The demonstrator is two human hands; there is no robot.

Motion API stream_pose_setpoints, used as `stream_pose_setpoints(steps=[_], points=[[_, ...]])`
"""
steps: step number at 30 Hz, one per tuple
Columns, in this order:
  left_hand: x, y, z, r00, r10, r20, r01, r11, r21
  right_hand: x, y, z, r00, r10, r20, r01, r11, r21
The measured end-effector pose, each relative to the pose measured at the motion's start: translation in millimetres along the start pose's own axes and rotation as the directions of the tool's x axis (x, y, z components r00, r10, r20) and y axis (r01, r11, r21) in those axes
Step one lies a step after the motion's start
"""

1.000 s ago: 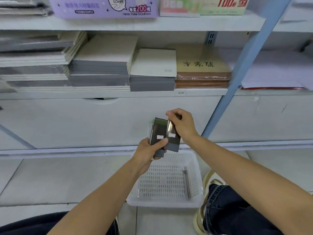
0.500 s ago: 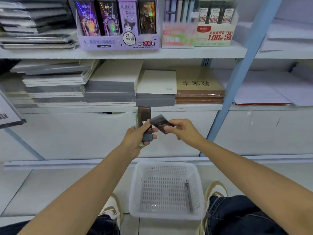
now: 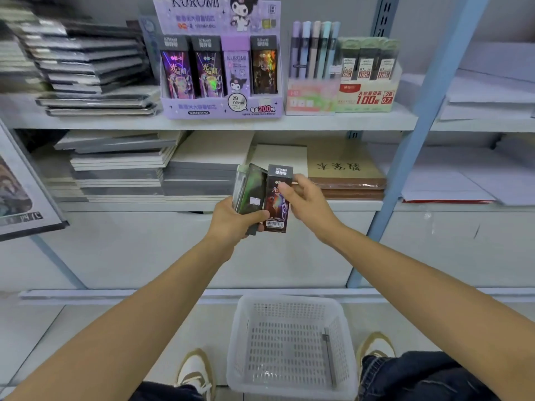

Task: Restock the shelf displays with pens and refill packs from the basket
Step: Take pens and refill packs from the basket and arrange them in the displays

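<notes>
Lying below the grip, a slim grey pen [image 3: 330, 360] is contained in a white perforated plastic basket [image 3: 289, 300]. By the left hand [image 3: 231, 221] dark flat refill packs [image 3: 254, 185] are clasped; a black rectangular refill box [image 3: 278, 172] is pinched by the right hand [image 3: 308, 204]. Above, a purple cardboard display box [image 3: 220, 109] is stocked with upright packs [image 3: 210, 71].

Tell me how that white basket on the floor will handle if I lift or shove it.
Probably very light: the basket is thin perforated plastic holding only one pen. It would likely slide easily on the smooth floor. The pen, lying loose by the right wall, may roll or rattle if tipped.
</notes>
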State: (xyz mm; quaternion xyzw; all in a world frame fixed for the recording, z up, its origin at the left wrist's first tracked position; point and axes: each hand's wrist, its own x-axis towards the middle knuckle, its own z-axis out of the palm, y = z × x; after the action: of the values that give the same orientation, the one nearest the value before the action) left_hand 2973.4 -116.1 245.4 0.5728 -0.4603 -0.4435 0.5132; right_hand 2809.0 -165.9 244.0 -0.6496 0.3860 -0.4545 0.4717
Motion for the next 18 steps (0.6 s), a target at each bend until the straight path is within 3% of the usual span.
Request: stream_pose_setpoints(steps=[6,10,18], points=[[12.5,47.7,-23.9,0.997,0.071,0.01,-0.07,0.995,-0.064,34.9,-61.6,-4.2,0.986,-0.16,0.045,0.163,0.985,-0.058],[27.1,88.3,-46.0,0.995,0.039,-0.096,-0.065,0.96,-0.274,66.4,-117.9,-3.5,0.969,-0.246,0.016,0.246,0.969,0.001],[47.2,127.1,-88.0,0.958,0.272,-0.089,-0.285,0.932,-0.222,122.9,-195.5,-17.7,0.899,-0.416,-0.136,0.395,0.906,-0.153]])
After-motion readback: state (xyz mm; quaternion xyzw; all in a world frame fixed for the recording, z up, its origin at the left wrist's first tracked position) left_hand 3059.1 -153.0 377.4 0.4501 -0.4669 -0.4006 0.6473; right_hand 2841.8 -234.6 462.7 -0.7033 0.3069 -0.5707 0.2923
